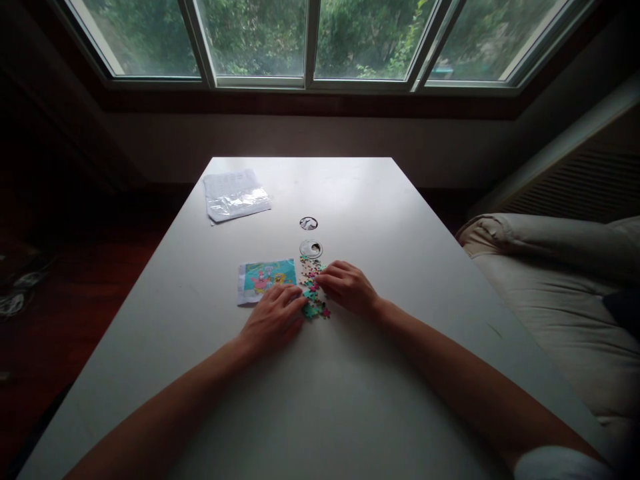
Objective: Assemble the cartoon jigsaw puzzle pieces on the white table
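Observation:
A small pile of colourful jigsaw puzzle pieces [311,310], mostly green, pink and pale, lies loose on the white table. My left hand [277,312] rests palm down at its left side, fingers stretched out, with the tips close to the pieces. Partly under that hand is a picture sheet [270,273] with cartoon figures on a turquoise ground. From the right, my right hand [346,287] reaches in with bent fingers pressed together, pinching at a pink puzzle piece [315,287] on the pile's edge. Its fingertips are partly hidden.
Two round metallic-looking discs or inserts [311,249] lie beyond the pile. A clear plastic bag with white paper [237,195] is at the table's far left. The white table [350,193] ends before a window wall; a pale sofa [540,300] stands to the right.

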{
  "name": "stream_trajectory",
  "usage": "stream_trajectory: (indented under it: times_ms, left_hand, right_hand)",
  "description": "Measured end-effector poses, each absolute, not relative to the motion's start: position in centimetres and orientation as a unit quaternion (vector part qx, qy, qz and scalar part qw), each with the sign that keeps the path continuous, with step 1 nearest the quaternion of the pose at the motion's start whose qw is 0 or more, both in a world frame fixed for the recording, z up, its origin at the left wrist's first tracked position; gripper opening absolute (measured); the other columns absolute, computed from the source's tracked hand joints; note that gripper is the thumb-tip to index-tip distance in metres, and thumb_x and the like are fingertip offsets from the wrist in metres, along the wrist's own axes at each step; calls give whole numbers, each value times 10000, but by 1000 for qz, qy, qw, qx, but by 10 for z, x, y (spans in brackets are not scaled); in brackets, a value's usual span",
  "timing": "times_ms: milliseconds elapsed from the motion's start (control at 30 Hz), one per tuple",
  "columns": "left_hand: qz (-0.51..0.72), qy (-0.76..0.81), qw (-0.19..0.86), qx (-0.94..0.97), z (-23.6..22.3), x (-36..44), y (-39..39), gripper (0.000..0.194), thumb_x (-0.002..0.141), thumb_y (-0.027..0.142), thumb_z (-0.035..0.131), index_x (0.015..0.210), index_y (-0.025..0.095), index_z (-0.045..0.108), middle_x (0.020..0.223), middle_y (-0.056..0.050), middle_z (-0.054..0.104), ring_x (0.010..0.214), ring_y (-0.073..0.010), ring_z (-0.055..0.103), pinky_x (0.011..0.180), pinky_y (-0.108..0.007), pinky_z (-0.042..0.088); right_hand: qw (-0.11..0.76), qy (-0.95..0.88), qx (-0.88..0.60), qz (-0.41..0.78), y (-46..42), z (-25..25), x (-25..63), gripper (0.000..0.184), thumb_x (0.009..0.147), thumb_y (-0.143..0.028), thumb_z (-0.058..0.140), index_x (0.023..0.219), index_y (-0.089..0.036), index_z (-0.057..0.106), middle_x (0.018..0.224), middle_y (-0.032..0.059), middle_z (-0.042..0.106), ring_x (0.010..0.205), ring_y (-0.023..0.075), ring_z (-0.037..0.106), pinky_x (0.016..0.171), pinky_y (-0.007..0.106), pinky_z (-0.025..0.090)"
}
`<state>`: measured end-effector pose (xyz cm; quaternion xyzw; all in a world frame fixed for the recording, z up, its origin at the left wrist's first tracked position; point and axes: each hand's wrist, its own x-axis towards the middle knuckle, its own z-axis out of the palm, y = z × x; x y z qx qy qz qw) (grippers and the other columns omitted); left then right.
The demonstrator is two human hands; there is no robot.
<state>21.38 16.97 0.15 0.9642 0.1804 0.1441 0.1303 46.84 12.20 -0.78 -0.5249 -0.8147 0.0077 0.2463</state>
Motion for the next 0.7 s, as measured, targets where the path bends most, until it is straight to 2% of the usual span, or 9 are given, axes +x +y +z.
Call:
stream_trajectory:
  times_ms: [100,400,567,700]
  left_hand:
    - [155,193,128,960,0,212,171,359,930,248,574,1289,241,580,1318,-91,597,1303,-288,476,1145,-497,388]
    - [157,220,138,953,4,211,171,227,962,252,535,1171,242,624,1196,-73,641,1122,-253,575,1014,-442,479]
    - [162,239,137,947,8,210,170,204,991,268,493,1131,239,638,1129,-70,654,1050,-244,590,955,-440,497]
    - [177,233,132,947,5,210,172,204,971,252,522,1141,244,635,1228,-74,626,1176,-266,550,1046,-472,461]
  right_hand:
    - [235,-814,-531,0,114,-6,464,249,1040,-318,452,1057,-261,695,982,60,710,951,216,567,884,364,432]
    - [206,-810,-547,-56,123,-8,454,241,1037,-245,458,1106,-245,688,1006,59,715,955,224,550,870,373,410]
    - [283,-762,-582,-18,118,-4,463,216,1023,-244,489,1088,-241,695,1023,66,709,972,222,565,882,374,443]
    - [313,-744,-590,7,117,-2,464,200,1018,-279,508,1023,-237,703,997,67,707,950,219,575,856,367,472]
